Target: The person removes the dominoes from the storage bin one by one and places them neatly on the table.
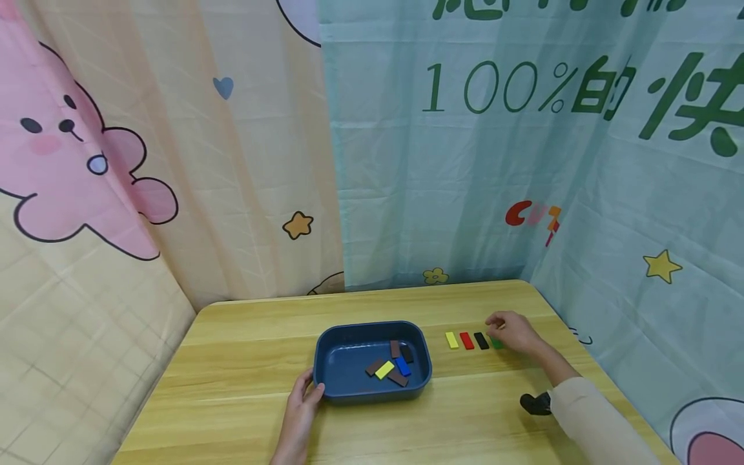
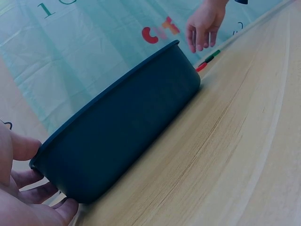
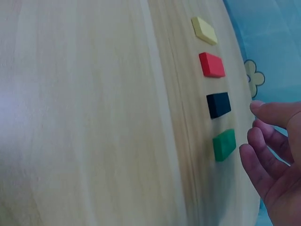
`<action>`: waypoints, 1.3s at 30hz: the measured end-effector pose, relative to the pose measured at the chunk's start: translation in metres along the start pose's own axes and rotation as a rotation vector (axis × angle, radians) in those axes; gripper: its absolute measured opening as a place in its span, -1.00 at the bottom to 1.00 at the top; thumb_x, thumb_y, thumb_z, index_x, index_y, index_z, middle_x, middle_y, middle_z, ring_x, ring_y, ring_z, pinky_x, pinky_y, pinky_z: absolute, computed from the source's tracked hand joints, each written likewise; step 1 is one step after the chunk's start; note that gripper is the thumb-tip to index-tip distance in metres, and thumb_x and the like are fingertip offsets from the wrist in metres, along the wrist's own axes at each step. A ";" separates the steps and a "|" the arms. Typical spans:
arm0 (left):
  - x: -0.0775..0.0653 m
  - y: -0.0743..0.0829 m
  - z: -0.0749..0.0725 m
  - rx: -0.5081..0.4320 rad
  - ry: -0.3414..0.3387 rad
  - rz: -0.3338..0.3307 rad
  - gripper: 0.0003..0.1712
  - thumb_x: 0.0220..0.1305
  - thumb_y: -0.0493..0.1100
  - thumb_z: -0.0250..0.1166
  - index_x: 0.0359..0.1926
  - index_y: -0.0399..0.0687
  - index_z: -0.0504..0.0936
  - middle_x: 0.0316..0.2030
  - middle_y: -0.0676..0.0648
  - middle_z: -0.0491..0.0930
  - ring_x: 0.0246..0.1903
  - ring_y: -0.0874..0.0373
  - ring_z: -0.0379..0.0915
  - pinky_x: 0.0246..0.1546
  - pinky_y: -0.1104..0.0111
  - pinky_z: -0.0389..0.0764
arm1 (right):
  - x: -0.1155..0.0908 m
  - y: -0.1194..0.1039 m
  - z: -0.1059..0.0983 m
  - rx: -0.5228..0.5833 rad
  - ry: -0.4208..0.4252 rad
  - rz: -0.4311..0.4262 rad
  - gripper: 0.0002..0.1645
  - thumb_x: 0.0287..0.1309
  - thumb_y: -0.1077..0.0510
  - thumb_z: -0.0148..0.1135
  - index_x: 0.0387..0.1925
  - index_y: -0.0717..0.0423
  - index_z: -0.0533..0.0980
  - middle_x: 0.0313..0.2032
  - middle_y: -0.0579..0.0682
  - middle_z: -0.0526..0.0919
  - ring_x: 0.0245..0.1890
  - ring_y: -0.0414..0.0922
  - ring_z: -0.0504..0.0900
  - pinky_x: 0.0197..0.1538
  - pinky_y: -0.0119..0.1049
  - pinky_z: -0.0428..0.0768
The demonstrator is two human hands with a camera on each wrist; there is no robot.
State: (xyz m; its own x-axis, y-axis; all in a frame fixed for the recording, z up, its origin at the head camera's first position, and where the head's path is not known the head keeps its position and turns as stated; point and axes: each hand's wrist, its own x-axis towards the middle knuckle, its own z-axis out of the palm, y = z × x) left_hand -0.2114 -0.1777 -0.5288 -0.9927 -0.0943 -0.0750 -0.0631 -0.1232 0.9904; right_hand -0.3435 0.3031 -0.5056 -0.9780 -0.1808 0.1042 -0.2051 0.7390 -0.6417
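A dark blue rectangular bin (image 1: 372, 395) stands on the table, with several small flat blocks inside: brown ones, a dark one, a blue one (image 1: 403, 366) and a yellow one. My left hand (image 1: 302, 403) grips its near left corner, the thumb up at the rim in the left wrist view. To the right of the bin lies a row of blocks: yellow (image 3: 204, 31), red (image 3: 212, 65), black (image 3: 218, 104) and green (image 3: 225, 145). Just beyond the green block, my right hand (image 1: 514, 331) hovers with loosely bent fingers and nothing between them.
A black object (image 1: 535, 404) shows by the right sleeve, partly hidden by it. The wooden table (image 1: 244, 361) has rounded far corners and meets printed curtains (image 1: 407, 194) at the back and sides.
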 end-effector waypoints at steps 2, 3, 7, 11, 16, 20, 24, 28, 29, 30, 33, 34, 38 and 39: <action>0.001 -0.001 0.000 0.000 -0.003 -0.001 -0.44 0.61 -0.31 -0.01 0.48 -0.47 0.12 0.50 -0.52 -0.01 0.46 -0.42 0.01 0.41 -0.23 0.14 | 0.002 -0.004 0.001 0.015 -0.009 0.003 -0.76 0.32 0.28 0.32 -0.06 0.38 0.62 -0.30 -0.01 0.64 -0.25 -0.02 0.64 -0.30 -0.20 0.62; 0.001 -0.001 0.000 -0.001 -0.004 -0.001 -0.44 0.61 -0.31 -0.02 0.48 -0.47 0.13 0.50 -0.52 -0.01 0.45 -0.42 0.02 0.41 -0.23 0.14 | 0.004 -0.006 0.001 0.023 -0.016 -0.002 -0.76 0.33 0.28 0.31 -0.05 0.39 0.62 -0.29 -0.01 0.64 -0.24 -0.02 0.64 -0.28 -0.19 0.63; 0.001 -0.002 0.000 -0.002 -0.001 0.001 -0.45 0.61 -0.31 -0.01 0.48 -0.47 0.14 0.49 -0.51 0.00 0.44 -0.41 0.05 0.41 -0.22 0.15 | 0.010 -0.017 0.003 0.043 -0.038 -0.024 -0.76 0.34 0.28 0.32 -0.05 0.39 0.62 -0.30 -0.03 0.63 -0.23 -0.02 0.64 -0.22 -0.16 0.65; 0.000 -0.002 0.000 -0.003 -0.002 0.009 -0.46 0.61 -0.32 -0.01 0.47 -0.48 0.14 0.49 -0.52 0.01 0.44 -0.41 0.06 0.41 -0.20 0.16 | 0.016 -0.028 0.005 0.063 -0.066 -0.056 -0.75 0.34 0.28 0.33 -0.03 0.39 0.62 -0.30 -0.04 0.63 -0.24 -0.05 0.63 -0.23 -0.19 0.66; 0.000 -0.001 0.001 0.000 -0.003 0.010 -0.46 0.60 -0.33 -0.02 0.46 -0.49 0.14 0.49 -0.52 0.01 0.44 -0.41 0.07 0.41 -0.21 0.16 | 0.023 -0.043 0.009 0.097 -0.093 -0.093 -0.73 0.34 0.28 0.34 -0.02 0.41 0.61 -0.29 -0.03 0.63 -0.24 -0.05 0.63 -0.25 -0.23 0.67; -0.001 -0.001 0.001 -0.003 -0.002 0.010 -0.46 0.60 -0.33 -0.02 0.46 -0.49 0.14 0.48 -0.52 0.02 0.43 -0.40 0.08 0.41 -0.21 0.16 | 0.028 -0.054 0.011 0.105 -0.110 -0.095 -0.74 0.35 0.25 0.35 -0.02 0.35 0.63 -0.27 -0.04 0.62 -0.23 -0.06 0.63 -0.23 -0.24 0.67; -0.001 -0.001 0.001 -0.001 -0.001 0.014 -0.46 0.60 -0.32 -0.01 0.46 -0.48 0.14 0.49 -0.51 0.02 0.43 -0.39 0.08 0.42 -0.20 0.16 | 0.033 -0.063 0.014 0.107 -0.124 -0.123 -0.75 0.34 0.26 0.35 -0.03 0.35 0.63 -0.27 -0.03 0.63 -0.23 -0.06 0.64 -0.24 -0.24 0.68; -0.002 -0.002 0.001 0.001 -0.003 0.019 -0.45 0.60 -0.32 -0.01 0.46 -0.49 0.14 0.49 -0.52 0.02 0.43 -0.40 0.08 0.42 -0.20 0.15 | 0.037 -0.071 0.019 0.090 -0.155 -0.148 -0.74 0.34 0.28 0.34 -0.02 0.38 0.62 -0.28 -0.05 0.64 -0.25 -0.08 0.64 -0.27 -0.24 0.68; -0.002 -0.002 0.001 0.001 -0.004 0.020 -0.45 0.60 -0.32 -0.01 0.46 -0.49 0.14 0.49 -0.52 0.02 0.43 -0.40 0.08 0.42 -0.20 0.15 | 0.038 -0.073 0.020 0.082 -0.161 -0.155 -0.75 0.34 0.28 0.34 -0.03 0.37 0.62 -0.28 -0.05 0.64 -0.26 -0.08 0.65 -0.26 -0.24 0.69; -0.002 -0.002 0.001 0.000 -0.005 0.019 -0.45 0.60 -0.32 -0.01 0.46 -0.49 0.14 0.49 -0.52 0.02 0.43 -0.41 0.08 0.42 -0.20 0.15 | 0.039 -0.075 0.021 0.072 -0.167 -0.156 -0.77 0.34 0.27 0.35 -0.04 0.34 0.63 -0.29 -0.07 0.64 -0.26 -0.09 0.65 -0.25 -0.24 0.69; -0.002 -0.001 0.001 -0.007 -0.006 0.017 -0.45 0.60 -0.32 -0.01 0.47 -0.48 0.14 0.49 -0.51 0.01 0.44 -0.40 0.07 0.42 -0.20 0.15 | 0.042 -0.081 0.023 0.048 -0.182 -0.189 -0.80 0.34 0.27 0.35 -0.06 0.28 0.64 -0.29 -0.08 0.64 -0.28 -0.11 0.65 -0.24 -0.23 0.69; -0.002 -0.001 0.001 -0.007 -0.006 0.016 -0.45 0.60 -0.32 -0.01 0.47 -0.48 0.13 0.49 -0.51 0.01 0.44 -0.40 0.06 0.42 -0.20 0.14 | 0.043 -0.083 0.024 0.044 -0.184 -0.197 -0.82 0.33 0.27 0.36 -0.07 0.25 0.64 -0.30 -0.09 0.64 -0.28 -0.12 0.65 -0.23 -0.23 0.69; -0.001 -0.001 0.001 -0.009 -0.006 0.015 -0.45 0.60 -0.32 -0.01 0.48 -0.48 0.12 0.49 -0.51 0.01 0.45 -0.41 0.05 0.42 -0.21 0.14 | 0.047 -0.092 0.027 0.029 -0.196 -0.219 -0.83 0.33 0.24 0.37 -0.08 0.21 0.66 -0.31 -0.12 0.64 -0.29 -0.15 0.65 -0.20 -0.24 0.69; -0.001 -0.001 0.001 -0.010 -0.006 0.015 -0.44 0.60 -0.32 -0.01 0.48 -0.48 0.12 0.49 -0.51 0.00 0.45 -0.41 0.05 0.42 -0.21 0.14 | 0.047 -0.094 0.027 0.025 -0.198 -0.226 -0.83 0.33 0.24 0.38 -0.08 0.21 0.66 -0.31 -0.12 0.64 -0.30 -0.16 0.65 -0.20 -0.24 0.69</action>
State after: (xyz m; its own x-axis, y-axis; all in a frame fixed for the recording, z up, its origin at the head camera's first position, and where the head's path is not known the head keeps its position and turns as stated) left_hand -0.2104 -0.1761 -0.5301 -0.9942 -0.0903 -0.0592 -0.0470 -0.1315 0.9902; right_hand -0.3692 0.2074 -0.4610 -0.8805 -0.4640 0.0976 -0.4133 0.6502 -0.6376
